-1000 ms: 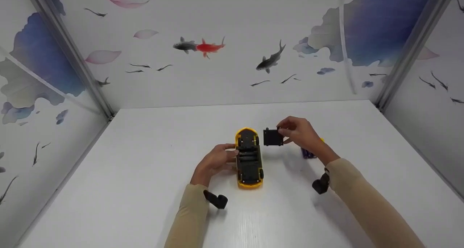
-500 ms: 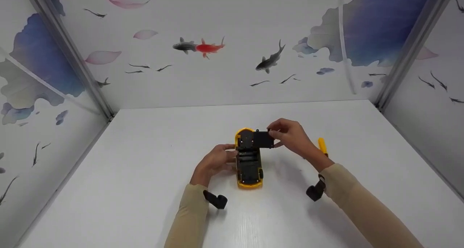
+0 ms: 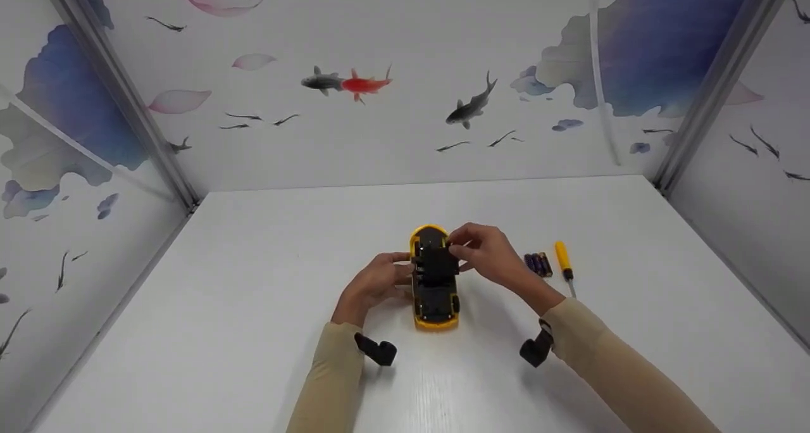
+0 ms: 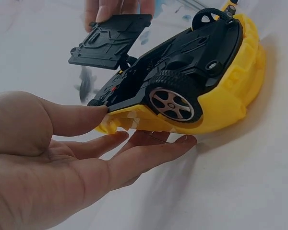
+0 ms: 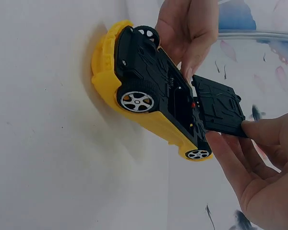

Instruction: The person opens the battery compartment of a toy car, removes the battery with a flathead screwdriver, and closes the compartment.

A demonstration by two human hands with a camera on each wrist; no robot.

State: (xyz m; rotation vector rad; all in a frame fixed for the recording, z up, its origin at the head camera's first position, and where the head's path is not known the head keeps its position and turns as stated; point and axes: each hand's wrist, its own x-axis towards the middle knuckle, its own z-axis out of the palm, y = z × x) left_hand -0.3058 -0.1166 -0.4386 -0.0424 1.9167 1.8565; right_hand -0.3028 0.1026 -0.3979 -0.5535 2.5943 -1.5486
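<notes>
A yellow toy car (image 3: 436, 306) lies upside down, its black underside and wheels facing up. With the thumb on the near edge and fingers under the body, my left hand (image 3: 378, 282) holds it by the side. Between thumb and fingertips, my right hand (image 3: 493, 256) pinches a flat black battery cover (image 4: 110, 42) at its edge. In the right wrist view the cover is tilted just above the open battery compartment (image 5: 181, 103), apart from most of it. Whether one edge touches the car I cannot tell. Inside the compartment, a spring and a small red spot show.
Right of the car, several batteries (image 3: 538, 264) lie side by side on the white table (image 3: 253, 332). Beyond them is a screwdriver (image 3: 562, 257) with a yellow handle, its shaft toward the person. Printed panels (image 3: 405, 148) wall the table at the back and sides.
My right hand has carried the battery cover left and nearer, from beside the car to over its middle. The batteries and screwdriver have come into full view. The left hand keeps its hold.
</notes>
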